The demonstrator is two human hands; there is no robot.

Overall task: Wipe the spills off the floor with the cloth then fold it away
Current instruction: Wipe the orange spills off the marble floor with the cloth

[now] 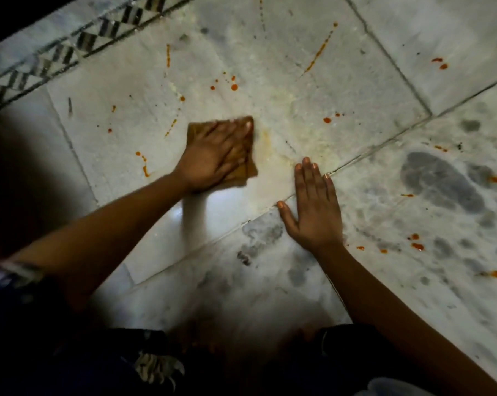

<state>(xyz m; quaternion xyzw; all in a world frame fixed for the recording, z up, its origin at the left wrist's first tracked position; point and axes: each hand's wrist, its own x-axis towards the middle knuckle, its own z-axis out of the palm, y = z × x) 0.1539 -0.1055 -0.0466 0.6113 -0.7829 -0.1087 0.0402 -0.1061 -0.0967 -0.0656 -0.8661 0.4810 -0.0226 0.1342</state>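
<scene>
Cloth [246, 167] lies flat on the floor [298, 95] under our left hand [213, 158], near the middle of the pale marble slab, folded into a small brown pad. Our fingers are spread straight across it and press down; they do not curl round it. Our right hand [313, 212] is also flat, palm on the floor just beside the joint [370, 152] between slabs, well apart from the pad, bracing our weight.

Orange spills [234, 87] are scattered across much of the floor: drops beyond the pad toward the patterned border [55, 58], a long dotted streak [318, 52] farther out, a thin trail [144, 164] on the left of the pad, and more blobs [417, 246] on the grey-veined slab to the right. A faint yellowish smear [270, 138] lies just beside the pad, so we judge the wiping is only partly done.

To do this step well, we keep the palm flat and the pressure even, push in overlapping strokes, and gather drops toward one spot, not outward. We turn the pad to a clean face once it stains, or it will only spread the orange. We likely need to shift the bracing hand before reaching the right slab.
</scene>
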